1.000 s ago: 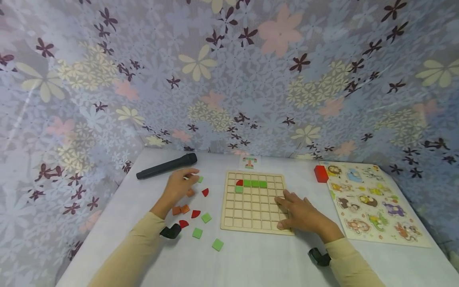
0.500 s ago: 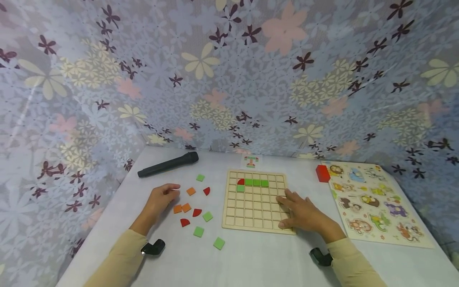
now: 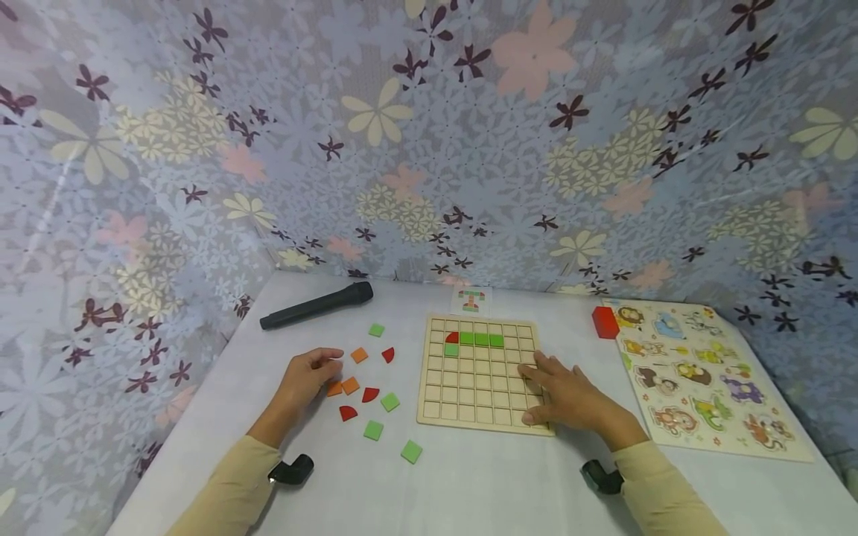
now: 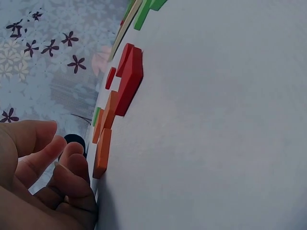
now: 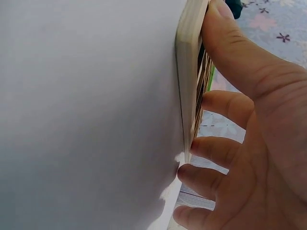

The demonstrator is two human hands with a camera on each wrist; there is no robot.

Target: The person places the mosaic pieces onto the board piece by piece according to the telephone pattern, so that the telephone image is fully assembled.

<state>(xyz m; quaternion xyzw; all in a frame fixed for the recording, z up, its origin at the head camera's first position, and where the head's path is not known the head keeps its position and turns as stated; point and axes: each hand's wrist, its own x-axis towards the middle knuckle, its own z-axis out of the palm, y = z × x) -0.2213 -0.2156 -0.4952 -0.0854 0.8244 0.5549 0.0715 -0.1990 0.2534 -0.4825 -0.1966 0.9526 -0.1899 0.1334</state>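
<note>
My left hand point(image 3: 302, 383) hovers at the left of the loose tiles, its fingers loosely bent and holding nothing. Beside its fingertips lie orange square tiles point(image 3: 351, 385), one partly covered by the hand in the head view; the left wrist view shows an orange tile point(image 4: 102, 153) just past the fingers. Red quarter-round tiles point(image 3: 370, 394) and green square tiles point(image 3: 373, 430) are scattered nearby. My right hand point(image 3: 566, 394) rests with spread fingers on the right edge of the wooden grid board point(image 3: 462, 394). A red tile point(image 3: 452, 338) and several green tiles point(image 3: 481, 339) sit in the board's upper cells.
A pattern card point(image 3: 471, 301) lies behind the board. At the back left is a black microphone point(image 3: 316, 306). A red block point(image 3: 605, 322) stands at the right, against an animal puzzle board point(image 3: 710, 380). A flowered cloth wall closes off the back.
My left hand has drawn back from the far green tile toward the left, then shifted slightly right toward the orange tiles. My right hand stays on the board's edge.
</note>
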